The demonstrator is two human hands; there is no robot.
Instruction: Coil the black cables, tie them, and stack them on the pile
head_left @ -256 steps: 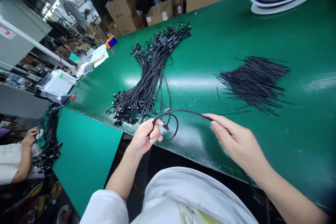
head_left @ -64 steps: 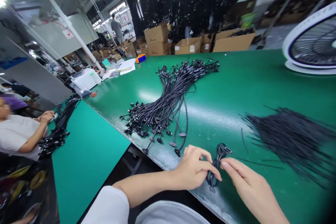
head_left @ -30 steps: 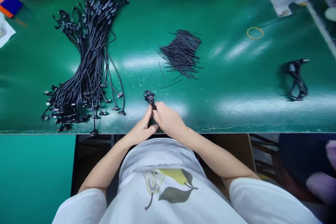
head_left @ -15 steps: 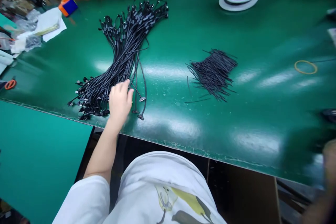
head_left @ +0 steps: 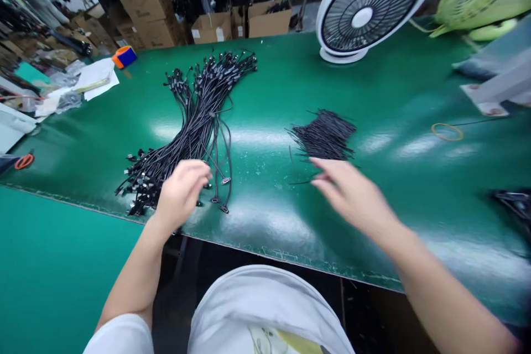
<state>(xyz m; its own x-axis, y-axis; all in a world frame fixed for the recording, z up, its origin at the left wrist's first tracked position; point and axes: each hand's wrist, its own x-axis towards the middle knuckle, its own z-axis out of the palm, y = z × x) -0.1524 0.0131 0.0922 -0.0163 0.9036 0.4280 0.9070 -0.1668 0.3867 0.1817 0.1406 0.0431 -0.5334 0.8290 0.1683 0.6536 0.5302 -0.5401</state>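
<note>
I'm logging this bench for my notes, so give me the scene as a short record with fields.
Left: left hand over the near end of the cable bundle, fingers curled; grip unclear.
Right: right hand open, empty, fingers stretched toward the pile of black ties.
Surface: green table.
Rest: white fan, yellow rubber band, dark cable at the right edge, orange-handled scissors far left.

Factory workshop: cable bundle (head_left: 194, 121), stacked cartons (head_left: 145, 8).
</note>
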